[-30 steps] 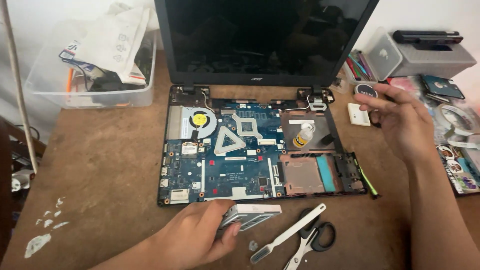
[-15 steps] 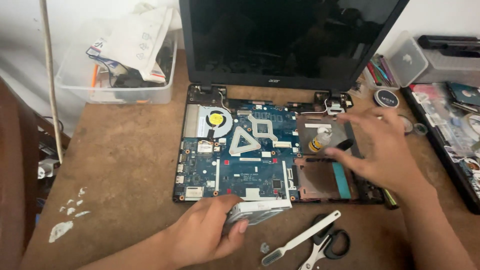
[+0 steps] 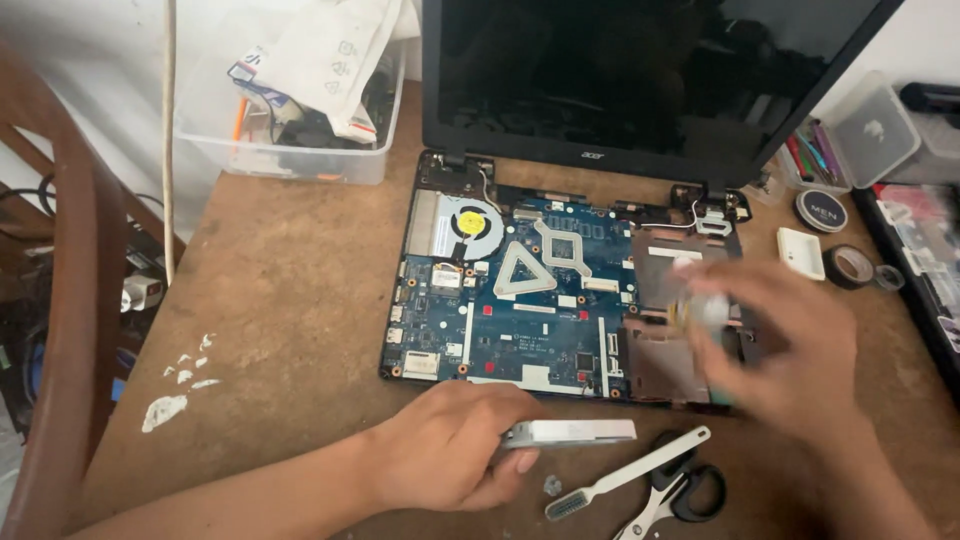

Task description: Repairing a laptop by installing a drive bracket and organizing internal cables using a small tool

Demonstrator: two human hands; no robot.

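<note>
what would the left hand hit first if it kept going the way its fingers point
The left hand points right along the table's near edge, gripping a flat silver drive. Straight on, the white toothbrush likely comes first, then the scissors, though depth is hard to judge.

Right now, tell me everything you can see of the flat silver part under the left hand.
The flat silver part is a thin rectangular slab, metallic grey with a pale top face, lying level on the brown table just in front of the opened laptop base. The left hand grips its left end, thumb under the edge. Its right end lies bare, near a white toothbrush. No markings are readable.
</note>
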